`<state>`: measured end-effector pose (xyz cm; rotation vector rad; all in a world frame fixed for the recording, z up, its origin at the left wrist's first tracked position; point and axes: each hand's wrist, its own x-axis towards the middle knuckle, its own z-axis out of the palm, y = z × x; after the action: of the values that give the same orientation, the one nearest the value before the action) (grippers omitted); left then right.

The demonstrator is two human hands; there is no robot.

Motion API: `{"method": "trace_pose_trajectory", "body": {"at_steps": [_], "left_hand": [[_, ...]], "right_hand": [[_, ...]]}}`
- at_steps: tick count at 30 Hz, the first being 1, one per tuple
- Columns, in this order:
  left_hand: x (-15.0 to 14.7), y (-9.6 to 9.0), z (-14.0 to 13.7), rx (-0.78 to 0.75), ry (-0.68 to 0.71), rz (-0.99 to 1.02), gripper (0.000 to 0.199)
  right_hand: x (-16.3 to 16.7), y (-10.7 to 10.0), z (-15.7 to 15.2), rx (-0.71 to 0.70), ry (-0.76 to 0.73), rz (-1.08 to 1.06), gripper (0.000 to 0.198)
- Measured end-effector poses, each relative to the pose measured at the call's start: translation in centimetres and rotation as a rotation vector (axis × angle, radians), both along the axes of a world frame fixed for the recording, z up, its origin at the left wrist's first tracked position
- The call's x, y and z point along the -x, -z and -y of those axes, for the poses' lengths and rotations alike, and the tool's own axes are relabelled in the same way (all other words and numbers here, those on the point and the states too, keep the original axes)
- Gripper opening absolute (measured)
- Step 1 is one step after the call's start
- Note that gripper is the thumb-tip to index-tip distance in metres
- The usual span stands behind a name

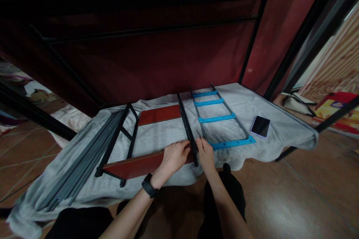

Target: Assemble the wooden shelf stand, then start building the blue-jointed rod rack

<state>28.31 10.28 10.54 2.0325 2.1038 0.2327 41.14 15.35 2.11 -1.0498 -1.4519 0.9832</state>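
Observation:
A small rack lies on its side, made of black metal side frames (183, 115) and reddish-brown boards (134, 165). My left hand (175, 155), with a black watch on the wrist, is closed over the right end of the near board. Its fingertips are where the board meets the right side frame. Just across that frame, my right hand (205, 154) is closed with thumb and fingers pinched against the bar. Any small part between those fingers is hidden. A farther board (159, 115) spans the two side frames. The left side frame (119, 138) stands apart from both hands.
A grey cloth (235, 164) covers the low surface. Several grey tubes (86, 157) lie at left. Right of my hands lie blue crosspieces on grey tubes (217, 119), like a ladder, and a phone (260, 126). Black posts (254, 41) and a dark red panel (157, 63) stand behind.

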Motion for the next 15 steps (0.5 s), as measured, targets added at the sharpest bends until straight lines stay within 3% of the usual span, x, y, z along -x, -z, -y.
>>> {"method": "trace_pose_trajectory", "body": {"at_steps": [4,8,15], "left_hand": [[-0.1,-0.4,0.0,0.019,-0.011,0.006,0.033],[-0.1,-0.5,0.0,0.016,-0.001,0.002,0.032],[-0.2,-0.3,0.1,0.0,0.0,0.002,0.032]], "right_hand": [[-0.3,0.2,0.2,0.093,-0.032,-0.119,0.049],[-1.1,0.0,0.2,0.135,-0.139,-0.283,0.038],[-0.3,0.1,0.4,0.065,-0.013,-0.027,0.041]]}}
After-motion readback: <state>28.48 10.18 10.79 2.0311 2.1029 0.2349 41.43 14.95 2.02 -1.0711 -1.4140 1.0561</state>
